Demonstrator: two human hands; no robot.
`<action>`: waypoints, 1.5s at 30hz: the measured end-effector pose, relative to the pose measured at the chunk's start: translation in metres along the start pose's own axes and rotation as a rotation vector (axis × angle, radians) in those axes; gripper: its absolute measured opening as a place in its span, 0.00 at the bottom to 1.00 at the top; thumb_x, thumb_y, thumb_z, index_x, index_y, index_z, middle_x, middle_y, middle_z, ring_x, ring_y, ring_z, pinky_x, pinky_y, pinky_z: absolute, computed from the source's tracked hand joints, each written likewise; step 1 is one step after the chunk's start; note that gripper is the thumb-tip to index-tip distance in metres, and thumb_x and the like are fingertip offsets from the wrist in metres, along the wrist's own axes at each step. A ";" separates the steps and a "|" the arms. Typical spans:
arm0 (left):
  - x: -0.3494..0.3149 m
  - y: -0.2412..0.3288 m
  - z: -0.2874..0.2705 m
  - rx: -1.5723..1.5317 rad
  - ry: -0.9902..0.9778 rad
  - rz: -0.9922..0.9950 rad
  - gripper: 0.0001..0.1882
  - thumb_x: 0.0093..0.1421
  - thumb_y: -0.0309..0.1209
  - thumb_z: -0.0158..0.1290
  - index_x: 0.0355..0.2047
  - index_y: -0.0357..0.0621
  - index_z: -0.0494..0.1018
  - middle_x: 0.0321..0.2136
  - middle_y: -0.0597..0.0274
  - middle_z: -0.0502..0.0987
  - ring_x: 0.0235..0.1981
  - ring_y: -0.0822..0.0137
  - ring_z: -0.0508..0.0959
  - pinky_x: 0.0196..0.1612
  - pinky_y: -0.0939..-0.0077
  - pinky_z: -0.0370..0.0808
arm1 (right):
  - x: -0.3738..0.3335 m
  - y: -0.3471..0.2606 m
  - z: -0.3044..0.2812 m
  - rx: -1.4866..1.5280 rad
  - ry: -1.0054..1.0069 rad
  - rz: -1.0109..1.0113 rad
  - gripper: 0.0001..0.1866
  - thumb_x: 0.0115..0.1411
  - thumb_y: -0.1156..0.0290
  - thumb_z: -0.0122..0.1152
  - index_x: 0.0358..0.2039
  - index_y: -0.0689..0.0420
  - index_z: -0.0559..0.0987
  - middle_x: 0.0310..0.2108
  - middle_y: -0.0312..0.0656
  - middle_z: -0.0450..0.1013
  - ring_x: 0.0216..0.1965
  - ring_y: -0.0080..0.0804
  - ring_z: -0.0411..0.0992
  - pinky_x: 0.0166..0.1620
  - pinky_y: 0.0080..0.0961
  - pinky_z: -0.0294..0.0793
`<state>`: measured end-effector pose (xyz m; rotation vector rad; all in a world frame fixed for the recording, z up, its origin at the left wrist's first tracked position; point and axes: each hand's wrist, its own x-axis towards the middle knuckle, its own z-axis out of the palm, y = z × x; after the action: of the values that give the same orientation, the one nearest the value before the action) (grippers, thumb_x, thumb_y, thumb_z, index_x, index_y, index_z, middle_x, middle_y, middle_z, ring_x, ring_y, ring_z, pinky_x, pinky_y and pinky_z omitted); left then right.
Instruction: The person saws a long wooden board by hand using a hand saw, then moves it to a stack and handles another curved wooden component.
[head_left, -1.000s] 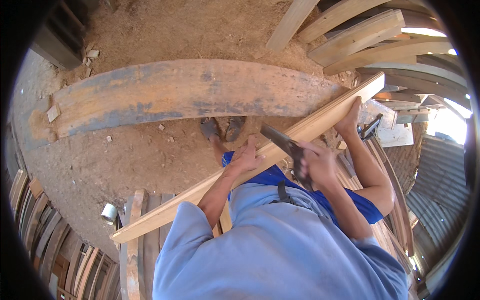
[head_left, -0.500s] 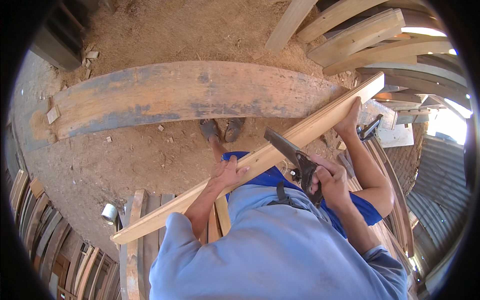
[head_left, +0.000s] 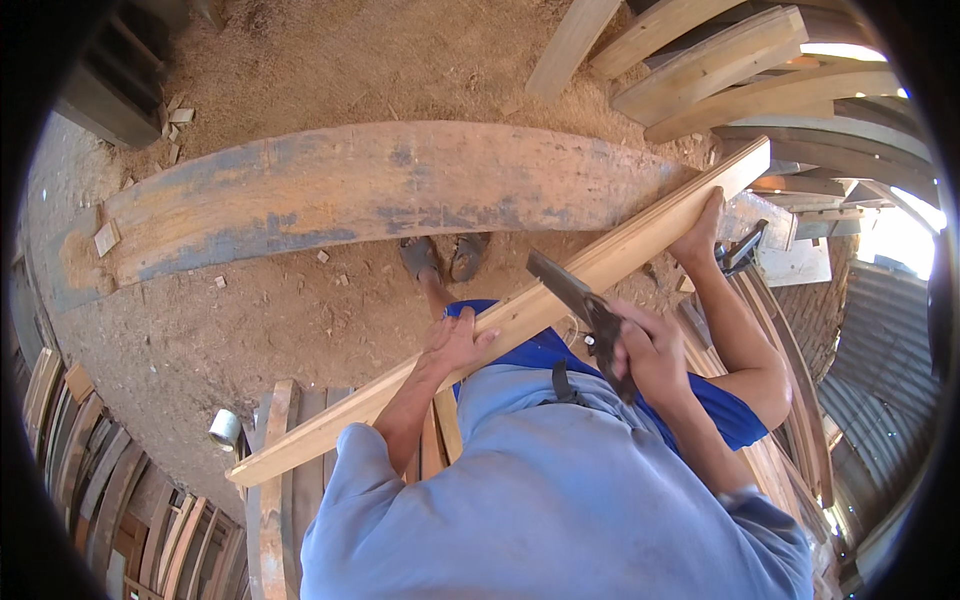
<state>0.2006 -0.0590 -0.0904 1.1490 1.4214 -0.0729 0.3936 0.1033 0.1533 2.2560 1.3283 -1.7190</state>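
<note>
A long pale wooden plank (head_left: 545,300) lies slantwise across my lap, from the lower left to the upper right. My left hand (head_left: 460,340) grips it near its middle, fingers over the far edge and thumb along its top. My right hand (head_left: 652,352), a little blurred, is closed round the dark handle of a handsaw (head_left: 568,285). The saw's blade lies across the plank, right of my left hand. My bare right foot (head_left: 697,240) presses against the plank toward its far right end, with that knee bent.
A wide, worn board (head_left: 400,185) spans the ground ahead. Beneath its near edge are sandals (head_left: 468,258), one on my left foot. Timber beams (head_left: 710,75) are piled at the upper right, more boards (head_left: 95,480) at the lower left. A white can (head_left: 224,428) stands near the plank's left end.
My right hand and the saw handle have shifted slightly up and to the left, with the blade still across the plank. My left hand and foot stay in place.
</note>
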 end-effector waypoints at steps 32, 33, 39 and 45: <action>-0.001 0.017 -0.017 -0.001 -0.080 0.005 0.38 0.62 0.62 0.49 0.51 0.34 0.69 0.45 0.34 0.79 0.49 0.38 0.78 0.54 0.49 0.73 | 0.079 0.051 0.035 0.313 0.090 0.170 0.19 0.69 0.75 0.47 0.57 0.68 0.75 0.21 0.38 0.70 0.17 0.24 0.67 0.21 0.24 0.70; 0.000 0.021 -0.022 0.014 -0.081 0.015 0.38 0.62 0.62 0.49 0.51 0.34 0.69 0.45 0.34 0.79 0.49 0.38 0.78 0.54 0.49 0.73 | 0.098 0.056 0.042 0.308 0.093 0.153 0.19 0.69 0.74 0.47 0.55 0.68 0.76 0.21 0.37 0.69 0.17 0.24 0.67 0.21 0.24 0.70; 0.004 0.000 0.003 0.016 0.027 0.023 0.39 0.62 0.64 0.47 0.51 0.35 0.70 0.45 0.35 0.79 0.49 0.39 0.79 0.54 0.49 0.73 | 0.038 0.000 -0.003 0.481 -0.063 0.286 0.18 0.68 0.75 0.47 0.54 0.66 0.77 0.22 0.36 0.68 0.17 0.24 0.66 0.21 0.24 0.69; 0.002 0.012 -0.015 0.039 -0.039 -0.025 0.39 0.62 0.64 0.48 0.51 0.35 0.70 0.45 0.37 0.79 0.50 0.40 0.79 0.53 0.49 0.73 | 0.054 0.009 0.007 0.380 0.077 0.268 0.17 0.68 0.75 0.48 0.54 0.66 0.76 0.23 0.37 0.70 0.18 0.24 0.67 0.20 0.24 0.70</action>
<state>0.1987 -0.0421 -0.0813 1.1559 1.4058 -0.1406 0.3952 0.1270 0.1036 2.5682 0.7054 -1.9318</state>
